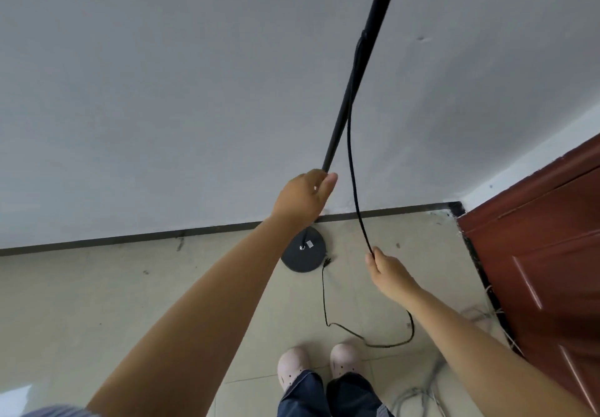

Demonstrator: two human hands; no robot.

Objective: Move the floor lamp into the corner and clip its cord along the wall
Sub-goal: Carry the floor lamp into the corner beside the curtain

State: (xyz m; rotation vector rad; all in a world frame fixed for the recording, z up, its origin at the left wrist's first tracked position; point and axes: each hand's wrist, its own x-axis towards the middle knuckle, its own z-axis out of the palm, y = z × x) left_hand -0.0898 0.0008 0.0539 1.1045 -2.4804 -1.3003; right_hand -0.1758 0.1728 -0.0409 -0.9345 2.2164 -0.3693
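Observation:
A black floor lamp stands by the grey wall, its thin pole (357, 69) rising to the top of the view from a round dark base (303, 254) on the tiled floor. My left hand (303, 197) is wrapped around the pole low down. The black cord (352, 169) leaves the pole higher up and hangs down to my right hand (388, 270), which pinches it. Below that hand the cord loops over the floor to a plug (327, 262) lying beside the base.
The room corner (454, 205) is to the right, next to a reddish-brown door (539, 254). A dark skirting strip runs along the wall's foot. Grey cables (418, 394) lie tangled on the floor near my feet (321, 364).

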